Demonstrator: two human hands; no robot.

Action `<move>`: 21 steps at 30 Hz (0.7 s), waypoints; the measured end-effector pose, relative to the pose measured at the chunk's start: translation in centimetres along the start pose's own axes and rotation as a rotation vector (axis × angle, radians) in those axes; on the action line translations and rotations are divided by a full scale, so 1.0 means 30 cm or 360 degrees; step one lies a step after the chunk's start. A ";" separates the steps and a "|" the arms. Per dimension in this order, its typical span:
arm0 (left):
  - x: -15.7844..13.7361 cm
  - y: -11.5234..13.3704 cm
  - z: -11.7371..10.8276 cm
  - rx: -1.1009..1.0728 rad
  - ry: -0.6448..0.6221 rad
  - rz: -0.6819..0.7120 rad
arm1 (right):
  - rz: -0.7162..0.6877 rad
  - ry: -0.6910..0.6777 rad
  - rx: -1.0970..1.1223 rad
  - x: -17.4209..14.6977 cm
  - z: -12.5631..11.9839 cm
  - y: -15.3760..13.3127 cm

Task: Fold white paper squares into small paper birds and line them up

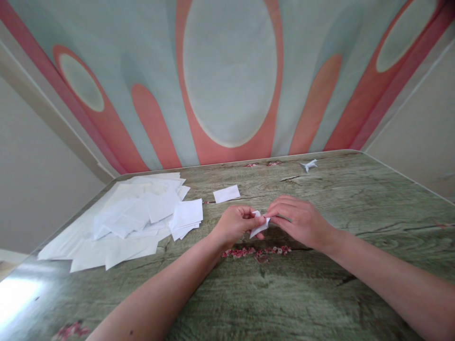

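Near the middle of the table, a small folded piece of white paper [260, 228] is held between both hands. My left hand [239, 222] pinches it from the left, with the thumb lying over it. At its right edge, the fingertips of my right hand [297, 219] close on the upper corner. The paper's exact folds are partly covered by my fingers. Just beyond my left hand lies a flat white paper rectangle [226, 193]. A small folded paper figure [310, 165] rests toward the back right.
Many loose white sheets [124, 218] spread across the table's left side, with a small stack of paper squares [186, 215] at their right edge. The wood-patterned table [355, 208] meets a red and grey patterned backdrop [231, 151] at its far edge.
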State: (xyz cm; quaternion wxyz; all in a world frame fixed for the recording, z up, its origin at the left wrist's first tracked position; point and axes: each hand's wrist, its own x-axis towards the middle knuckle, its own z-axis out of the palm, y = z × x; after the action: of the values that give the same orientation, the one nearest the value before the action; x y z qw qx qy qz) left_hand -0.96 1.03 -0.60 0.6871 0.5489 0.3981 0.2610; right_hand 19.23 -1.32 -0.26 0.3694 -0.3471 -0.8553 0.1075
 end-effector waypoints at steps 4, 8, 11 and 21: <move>-0.008 0.012 0.000 0.0103 -0.0039 -0.0004 | 0.0029 -0.0046 -0.0060 0.000 -0.001 -0.013; -0.009 0.012 0.001 0.0217 -0.0013 0.0009 | 0.0195 -0.0025 -0.0095 -0.005 0.018 -0.030; -0.007 0.007 0.001 0.0259 -0.0001 0.0010 | 0.0143 0.0003 -0.0092 -0.006 0.023 -0.024; -0.001 0.003 -0.002 0.0122 0.0056 0.0075 | -0.0047 0.0145 -0.0262 -0.004 0.021 -0.031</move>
State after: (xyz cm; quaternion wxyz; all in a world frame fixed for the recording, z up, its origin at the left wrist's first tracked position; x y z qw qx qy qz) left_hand -1.03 1.05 -0.52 0.6522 0.5792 0.4067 0.2714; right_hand 18.37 -2.04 -0.34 0.3797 -0.3682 -0.8485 0.0153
